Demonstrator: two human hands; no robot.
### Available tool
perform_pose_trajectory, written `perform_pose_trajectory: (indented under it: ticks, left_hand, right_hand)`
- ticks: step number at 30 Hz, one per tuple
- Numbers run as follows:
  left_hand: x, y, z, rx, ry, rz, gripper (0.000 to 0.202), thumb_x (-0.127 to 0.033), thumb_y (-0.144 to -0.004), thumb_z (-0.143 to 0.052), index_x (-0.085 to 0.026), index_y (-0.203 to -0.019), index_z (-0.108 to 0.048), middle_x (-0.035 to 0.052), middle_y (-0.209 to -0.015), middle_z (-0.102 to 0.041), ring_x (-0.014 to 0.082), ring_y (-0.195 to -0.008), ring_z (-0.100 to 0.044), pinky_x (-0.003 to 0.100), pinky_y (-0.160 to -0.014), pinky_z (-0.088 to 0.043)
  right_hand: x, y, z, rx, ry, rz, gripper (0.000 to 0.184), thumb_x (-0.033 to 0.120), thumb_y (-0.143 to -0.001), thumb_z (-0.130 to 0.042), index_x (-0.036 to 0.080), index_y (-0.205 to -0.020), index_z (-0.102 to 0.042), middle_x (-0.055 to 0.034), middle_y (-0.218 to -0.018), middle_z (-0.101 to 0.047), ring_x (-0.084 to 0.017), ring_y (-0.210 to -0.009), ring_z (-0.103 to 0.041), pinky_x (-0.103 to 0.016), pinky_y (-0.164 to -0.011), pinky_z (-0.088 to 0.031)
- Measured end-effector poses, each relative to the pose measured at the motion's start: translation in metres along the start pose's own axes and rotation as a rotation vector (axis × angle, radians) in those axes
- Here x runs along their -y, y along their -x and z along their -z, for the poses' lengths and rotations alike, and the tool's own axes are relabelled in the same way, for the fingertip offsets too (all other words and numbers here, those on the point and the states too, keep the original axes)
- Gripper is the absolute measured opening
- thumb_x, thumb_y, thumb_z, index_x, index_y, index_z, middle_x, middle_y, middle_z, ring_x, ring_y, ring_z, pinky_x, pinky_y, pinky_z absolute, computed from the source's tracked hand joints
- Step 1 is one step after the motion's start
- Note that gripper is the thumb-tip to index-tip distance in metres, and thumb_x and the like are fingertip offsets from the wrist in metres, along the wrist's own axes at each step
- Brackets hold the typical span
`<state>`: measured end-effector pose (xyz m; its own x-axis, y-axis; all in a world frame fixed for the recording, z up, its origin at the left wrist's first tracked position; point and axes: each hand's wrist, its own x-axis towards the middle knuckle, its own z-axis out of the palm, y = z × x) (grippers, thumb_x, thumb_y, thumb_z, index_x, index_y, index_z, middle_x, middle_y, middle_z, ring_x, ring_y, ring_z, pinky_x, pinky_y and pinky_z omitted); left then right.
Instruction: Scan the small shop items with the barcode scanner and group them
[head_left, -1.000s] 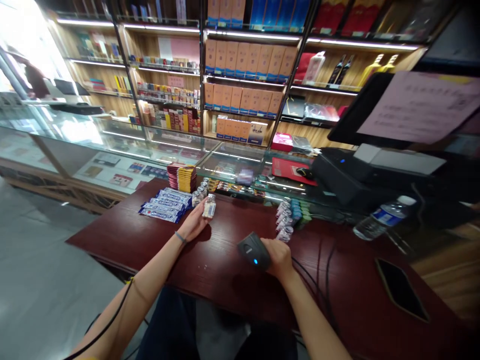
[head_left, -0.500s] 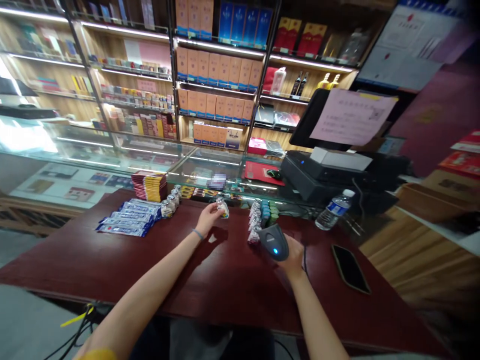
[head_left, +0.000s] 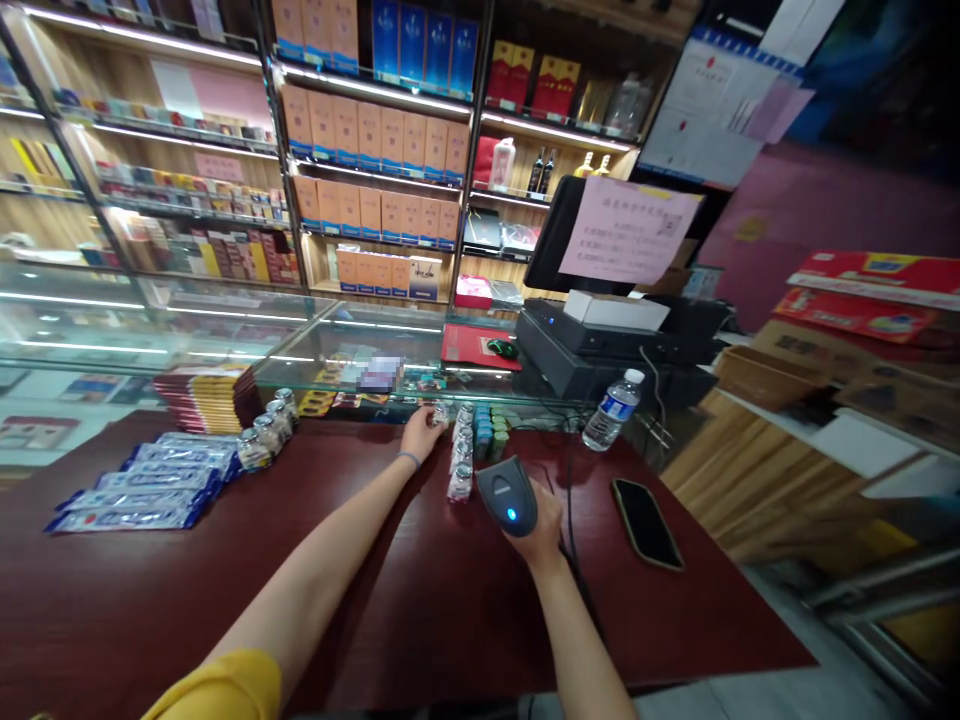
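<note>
Clock read from the scanner, 12 = away from wearer. Right hand point(head_left: 541, 525) had the dark scanner point(head_left: 508, 495), fingers wrapped round its handle, blue light on, above the table point(head_left: 360, 620). Left hand point(head_left: 424, 435) at 11 o'clock, fingers clamped on a small jar point(head_left: 441, 413), mostly hidden; couldn't tell if its base was down.

That jar sat just beside the far end of the jar row point(head_left: 462, 455), which ran at 10 to 11, near end next to the scanner. Couldn't tell if they touched. Blue packs point(head_left: 483, 430) at 11, green packs point(head_left: 499, 436) at 12, lined up side by side to the right of that row.

Second jar group point(head_left: 266, 430) well apart, between 9 and 10. Blue-white packets point(head_left: 142, 485) fanned flat at 9, red-yellow stack point(head_left: 206, 397) behind them. Water bottle point(head_left: 613, 410) upright, slightly leaning in view, at 2. Phone point(head_left: 647, 522) flat, screen dark, at 3. Monitor point(head_left: 541, 240) with pink sheet point(head_left: 630, 230) at 1, farther back.
</note>
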<state>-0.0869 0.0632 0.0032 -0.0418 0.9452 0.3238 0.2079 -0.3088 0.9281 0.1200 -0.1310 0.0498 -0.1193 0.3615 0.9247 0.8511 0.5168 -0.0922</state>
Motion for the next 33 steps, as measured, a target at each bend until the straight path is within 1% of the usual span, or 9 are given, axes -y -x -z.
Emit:
perform_pose_trajectory:
  ticks: [4, 9, 13, 15, 19, 21, 24, 27, 33]
  left_hand:
    - [0.001, -0.003, -0.015, 0.024, -0.057, -0.005, 0.025, -0.018, -0.071, -0.073, -0.017, -0.094, -0.064, 0.0044, -0.089, -0.066, 0.0210, -0.087, -0.061, 0.037, -0.090, -0.048]
    - [0.002, 0.000, -0.019, 0.024, -0.074, -0.033, 0.032, -0.013, -0.074, -0.071, -0.017, -0.105, -0.064, 0.0098, -0.104, -0.069, 0.0255, -0.101, -0.063, 0.041, -0.097, -0.046]
    - [0.006, 0.001, -0.019, 0.040, -0.019, 0.013, 0.034, -0.011, -0.074, -0.073, -0.015, -0.106, -0.063, 0.0129, -0.107, -0.069, 0.0256, -0.101, -0.065, 0.042, -0.098, -0.047]
    - [0.007, 0.001, -0.017, 0.044, 0.008, 0.030, 0.038, -0.009, -0.072, -0.075, -0.015, -0.108, -0.062, 0.0127, -0.107, -0.069, 0.0250, -0.100, -0.065, 0.043, -0.099, -0.047]
    - [0.006, 0.012, -0.003, -0.013, 0.056, 0.087, 0.051, -0.006, -0.065, -0.080, -0.016, -0.111, -0.062, 0.0116, -0.107, -0.067, 0.0260, -0.105, -0.064, 0.046, -0.101, -0.047]
    - [0.002, 0.024, 0.012, -0.024, 0.066, 0.094, 0.051, -0.008, -0.066, -0.080, -0.016, -0.114, -0.062, 0.0127, -0.110, -0.066, 0.0269, -0.108, -0.063, 0.047, -0.101, -0.047]
    - [-0.008, 0.045, 0.046, -0.030, 0.095, 0.066, 0.050, -0.012, -0.070, -0.079, -0.017, -0.117, -0.062, 0.0130, -0.113, -0.065, 0.0273, -0.110, -0.062, 0.047, -0.101, -0.048]
    - [-0.021, 0.064, 0.090, -0.083, 0.089, 0.017, 0.045, -0.019, -0.072, -0.078, -0.019, -0.115, -0.064, 0.0112, -0.110, -0.065, 0.0266, -0.108, -0.062, 0.046, -0.101, -0.048]
    - [-0.037, 0.089, 0.180, -0.260, -0.012, -0.075, 0.030, -0.029, -0.081, -0.072, -0.021, -0.110, -0.066, 0.0084, -0.103, -0.065, 0.0237, -0.099, -0.063, 0.041, -0.096, -0.049]
  right_hand:
    - [0.001, -0.002, 0.000, 0.004, 0.000, 0.003, 0.035, 0.026, -0.084, -0.060, 0.017, -0.117, -0.056, -0.0090, -0.082, -0.071, -0.023, -0.066, -0.068, -0.034, -0.060, -0.055]
    - [-0.001, 0.003, -0.002, 0.026, -0.025, -0.005, 0.034, 0.023, -0.083, -0.060, 0.017, -0.116, -0.056, -0.0075, -0.080, -0.069, -0.022, -0.064, -0.067, -0.033, -0.059, -0.054]
    - [-0.002, 0.006, -0.004, 0.027, -0.021, -0.016, 0.035, 0.024, -0.082, -0.061, 0.017, -0.116, -0.057, -0.0076, -0.080, -0.069, -0.022, -0.065, -0.067, -0.033, -0.061, -0.055]
    - [-0.002, 0.006, -0.004, 0.025, -0.009, -0.015, 0.034, 0.024, -0.082, -0.061, 0.016, -0.115, -0.057, -0.0079, -0.081, -0.070, -0.022, -0.064, -0.067, -0.033, -0.061, -0.055]
    - [0.000, 0.004, -0.003, 0.020, 0.007, -0.015, 0.033, 0.024, -0.082, -0.060, 0.017, -0.115, -0.058, -0.0081, -0.081, -0.071, -0.022, -0.063, -0.067, -0.033, -0.059, -0.055]
    - [0.003, 0.001, -0.002, 0.014, 0.014, 0.003, 0.033, 0.026, -0.083, -0.060, 0.016, -0.115, -0.058, -0.0081, -0.080, -0.071, -0.022, -0.062, -0.067, -0.033, -0.058, -0.054]
    - [0.014, -0.006, -0.004, 0.027, 0.013, 0.031, 0.033, 0.031, -0.086, -0.061, 0.016, -0.115, -0.058, -0.0083, -0.080, -0.072, -0.022, -0.061, -0.067, -0.032, -0.058, -0.053]
    - [0.031, -0.015, -0.008, 0.059, -0.004, 0.028, 0.034, 0.036, -0.086, -0.060, 0.016, -0.113, -0.060, -0.0071, -0.076, -0.071, -0.021, -0.058, -0.065, -0.031, -0.056, -0.052]
    - [0.073, -0.028, -0.026, 0.068, -0.066, 0.032, 0.029, 0.034, -0.085, -0.060, 0.015, -0.107, -0.061, -0.0043, -0.069, -0.068, -0.019, -0.055, -0.063, -0.029, -0.054, -0.049]
